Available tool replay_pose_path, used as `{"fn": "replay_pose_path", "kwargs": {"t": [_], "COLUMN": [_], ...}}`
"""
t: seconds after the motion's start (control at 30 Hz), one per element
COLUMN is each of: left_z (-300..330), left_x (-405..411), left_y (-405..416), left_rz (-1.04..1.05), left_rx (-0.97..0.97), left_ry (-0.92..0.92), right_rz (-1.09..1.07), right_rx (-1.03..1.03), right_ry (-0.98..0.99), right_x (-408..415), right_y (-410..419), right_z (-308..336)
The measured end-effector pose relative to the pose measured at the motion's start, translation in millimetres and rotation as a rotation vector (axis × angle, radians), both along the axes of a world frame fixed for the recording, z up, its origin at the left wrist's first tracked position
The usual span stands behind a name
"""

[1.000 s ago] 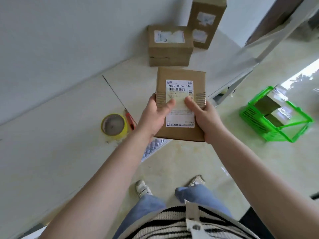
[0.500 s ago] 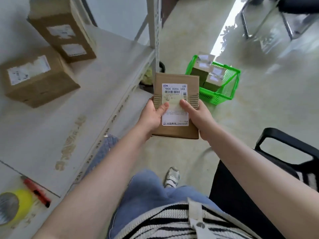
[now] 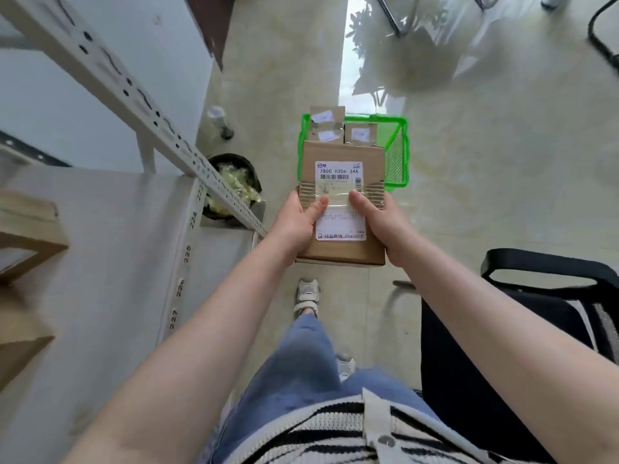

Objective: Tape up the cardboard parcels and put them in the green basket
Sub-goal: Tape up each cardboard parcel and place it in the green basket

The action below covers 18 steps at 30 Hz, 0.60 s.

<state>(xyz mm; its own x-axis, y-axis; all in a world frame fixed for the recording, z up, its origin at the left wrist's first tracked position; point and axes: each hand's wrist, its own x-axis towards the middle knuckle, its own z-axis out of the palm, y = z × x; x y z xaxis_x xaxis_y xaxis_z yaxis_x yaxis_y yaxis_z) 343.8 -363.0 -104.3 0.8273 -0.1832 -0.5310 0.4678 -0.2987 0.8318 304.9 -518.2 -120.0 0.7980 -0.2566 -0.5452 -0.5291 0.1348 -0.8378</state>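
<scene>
Cardboard parcel [image 3: 341, 152], label "780C H306 34A", gripped by left hand [image 3: 296, 222], right hand [image 3: 378, 222].

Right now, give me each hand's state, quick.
Left hand: grips the labelled brown cardboard parcel.
Right hand: grips the same parcel.

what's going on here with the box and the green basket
A person is carrying a taped cardboard parcel with both hands, the left hand and right hand gripping its sides with thumbs on the label. It is held in the air in front of the green basket on the floor, which already holds two parcels. More boxes sit on the shelf at left.
</scene>
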Motion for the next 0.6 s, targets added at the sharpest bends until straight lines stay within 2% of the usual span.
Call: {"fn": "replay_pose_path", "kwargs": {"t": [0.33,0.6], "left_z": [-21,-62], "left_x": [135,209], "left_y": [-57,-126], "left_rz": [-0.093,-0.057], "left_rx": [-0.044,-0.012], "left_ry": [0.062,0.166], "right_rz": [-0.139,-0.117], "right_rx": [0.009,0.007], "right_ry": [0.095,0.163], "right_x": [121,195], "right_y": [-48,-118], "right_z": [-23,-67]}}
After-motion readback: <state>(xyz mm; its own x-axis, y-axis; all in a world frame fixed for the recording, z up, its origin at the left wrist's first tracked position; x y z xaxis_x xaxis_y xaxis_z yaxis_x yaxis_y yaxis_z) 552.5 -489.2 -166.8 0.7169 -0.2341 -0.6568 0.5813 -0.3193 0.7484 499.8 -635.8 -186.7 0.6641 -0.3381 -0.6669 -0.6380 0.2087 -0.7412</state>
